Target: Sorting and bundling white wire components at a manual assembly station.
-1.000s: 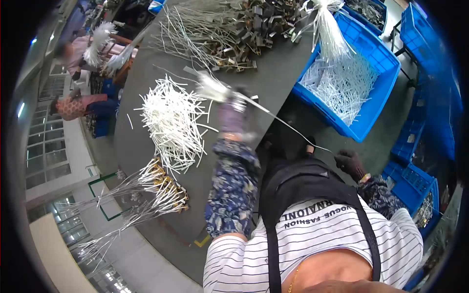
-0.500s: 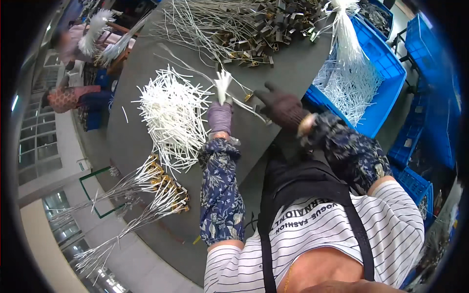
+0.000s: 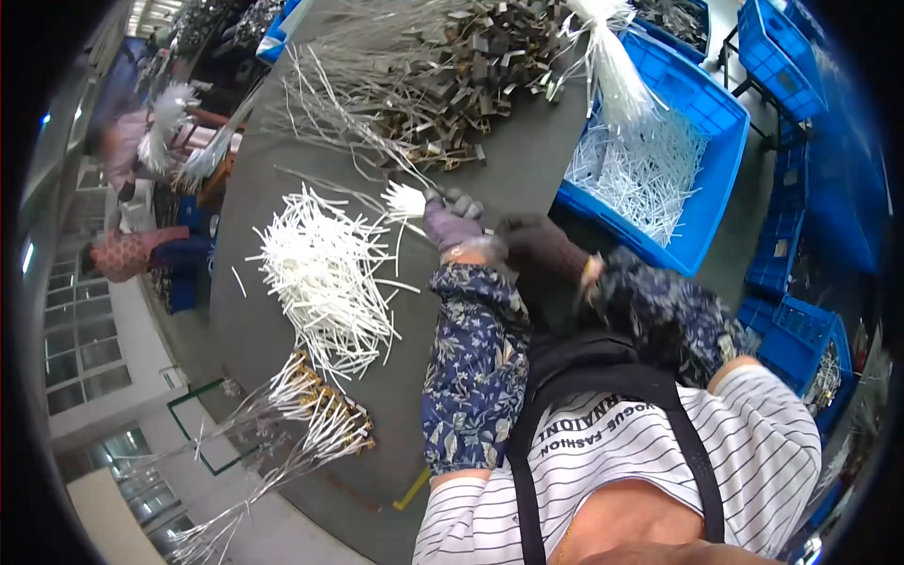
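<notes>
My left hand (image 3: 454,218), in a purple-grey glove, is closed round a small bunch of short white tubes (image 3: 405,201) whose ends fan out to the left. Thin pale wires (image 3: 363,132) run up to this hand from the far heap. My right hand (image 3: 541,247), in a dark maroon glove, is close beside it at the table's near right edge. Motion smears its fingers, and whether it holds anything is hidden. Left of my hands lies a loose pile of white tubes (image 3: 325,282) on the dark table (image 3: 250,330).
At the far side is a heap of wired parts with dark metal blocks (image 3: 471,75). A bundle of wired brass-coloured parts (image 3: 330,410) lies at the near left edge. Right of the table, a blue crate (image 3: 720,188) holds white tubes. People (image 3: 137,254) are farther left.
My left hand has shifted right and turned, still with the white tubes. My right hand has moved down and in toward it. The view has shifted slightly too.
</notes>
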`<control>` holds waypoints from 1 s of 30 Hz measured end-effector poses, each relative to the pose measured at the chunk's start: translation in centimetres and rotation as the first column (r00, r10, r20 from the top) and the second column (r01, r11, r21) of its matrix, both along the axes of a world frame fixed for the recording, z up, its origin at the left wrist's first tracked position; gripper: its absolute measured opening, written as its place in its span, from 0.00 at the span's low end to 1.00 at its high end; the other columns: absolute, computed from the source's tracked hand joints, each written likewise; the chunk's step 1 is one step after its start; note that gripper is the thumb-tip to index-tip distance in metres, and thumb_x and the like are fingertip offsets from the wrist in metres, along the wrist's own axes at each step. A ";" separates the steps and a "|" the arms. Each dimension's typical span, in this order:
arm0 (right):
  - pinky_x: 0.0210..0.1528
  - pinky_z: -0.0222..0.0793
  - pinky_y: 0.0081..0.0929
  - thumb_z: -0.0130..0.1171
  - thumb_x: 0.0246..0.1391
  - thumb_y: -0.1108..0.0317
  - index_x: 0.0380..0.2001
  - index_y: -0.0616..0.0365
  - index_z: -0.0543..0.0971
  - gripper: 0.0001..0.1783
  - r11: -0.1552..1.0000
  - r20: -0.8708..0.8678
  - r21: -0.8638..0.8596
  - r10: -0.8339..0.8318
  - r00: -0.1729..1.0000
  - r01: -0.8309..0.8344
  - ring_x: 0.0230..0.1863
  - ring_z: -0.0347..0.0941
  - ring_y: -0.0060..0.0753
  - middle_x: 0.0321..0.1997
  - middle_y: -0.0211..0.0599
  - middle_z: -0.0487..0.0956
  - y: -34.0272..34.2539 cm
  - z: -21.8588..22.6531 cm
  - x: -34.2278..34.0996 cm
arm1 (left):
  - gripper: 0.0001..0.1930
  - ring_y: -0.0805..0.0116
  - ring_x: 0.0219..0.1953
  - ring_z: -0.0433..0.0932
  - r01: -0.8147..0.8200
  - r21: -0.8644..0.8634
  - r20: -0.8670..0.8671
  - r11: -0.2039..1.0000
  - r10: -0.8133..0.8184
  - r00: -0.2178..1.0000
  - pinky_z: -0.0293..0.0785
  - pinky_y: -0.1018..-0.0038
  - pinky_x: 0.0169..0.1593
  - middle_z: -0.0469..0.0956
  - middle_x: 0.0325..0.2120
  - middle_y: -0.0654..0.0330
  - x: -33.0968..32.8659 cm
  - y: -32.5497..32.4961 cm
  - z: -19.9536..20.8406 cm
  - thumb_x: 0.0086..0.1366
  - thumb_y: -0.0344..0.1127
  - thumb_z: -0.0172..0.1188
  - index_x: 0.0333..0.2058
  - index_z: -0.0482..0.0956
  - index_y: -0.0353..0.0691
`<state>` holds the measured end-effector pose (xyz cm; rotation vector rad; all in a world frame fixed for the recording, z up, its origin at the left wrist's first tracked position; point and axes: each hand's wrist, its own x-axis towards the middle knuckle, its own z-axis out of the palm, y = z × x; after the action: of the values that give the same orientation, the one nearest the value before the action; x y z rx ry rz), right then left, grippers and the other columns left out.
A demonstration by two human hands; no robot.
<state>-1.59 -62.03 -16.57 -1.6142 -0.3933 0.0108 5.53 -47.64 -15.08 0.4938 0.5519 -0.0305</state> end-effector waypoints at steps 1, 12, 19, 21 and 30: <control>0.22 0.64 0.19 0.57 0.48 0.71 0.25 0.60 0.75 0.04 0.977 -0.233 0.193 -0.040 0.972 0.086 0.19 0.68 0.21 0.19 0.28 0.72 0.2 -0.4 -1.7 | 0.13 0.79 0.15 0.62 0.014 -0.007 -0.004 1.000 -0.014 1.000 0.57 0.81 0.18 0.67 0.18 0.69 0.8 -0.7 -1.0 0.69 0.48 0.48 0.30 0.70 0.46; 0.20 0.64 0.23 0.58 0.49 0.66 0.28 0.57 0.79 0.06 0.915 -0.801 -0.331 -0.144 0.582 -0.230 0.19 0.68 0.22 0.21 0.29 0.75 -23.2 -4.9 -20.9 | 0.10 0.58 0.31 0.79 0.080 0.338 -0.183 0.938 -0.017 0.983 0.82 0.62 0.36 0.79 0.32 0.52 -0.2 -2.4 -1.7 0.65 0.40 0.56 0.34 0.70 0.38; 0.20 0.63 0.24 0.58 0.47 0.65 0.20 0.57 0.77 0.09 0.920 -0.907 -0.372 -0.333 0.257 -0.121 0.18 0.67 0.24 0.18 0.30 0.73 -25.1 0.2 -23.6 | 0.10 0.59 0.34 0.79 0.023 0.356 -0.085 0.934 0.008 0.996 0.81 0.62 0.40 0.78 0.33 0.54 0.8 -0.8 -1.1 0.65 0.38 0.56 0.38 0.72 0.37; 0.20 0.62 0.25 0.58 0.45 0.66 0.18 0.56 0.77 0.08 0.943 -0.926 -0.318 -0.286 0.246 -0.100 0.18 0.68 0.26 0.17 0.31 0.73 -26.0 -1.4 -24.6 | 0.10 0.58 0.34 0.79 0.041 0.339 -0.085 0.940 -0.013 0.996 0.81 0.61 0.40 0.78 0.32 0.54 1.0 -0.3 -2.4 0.66 0.38 0.56 0.38 0.72 0.36; 0.23 0.64 0.26 0.60 0.39 0.68 0.19 0.55 0.76 0.04 0.851 -0.736 -0.441 -0.161 0.658 -0.286 0.22 0.69 0.30 0.20 0.31 0.72 -31.9 -3.6 -30.1 | 0.10 0.58 0.33 0.80 -0.018 0.369 -0.016 0.929 0.026 1.000 0.82 0.62 0.38 0.78 0.31 0.55 1.7 -1.2 -1.6 0.65 0.38 0.57 0.36 0.73 0.36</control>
<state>-31.71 -93.94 -20.17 -1.9608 0.2491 0.9124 7.21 -48.87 -16.66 0.8557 0.5858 0.0918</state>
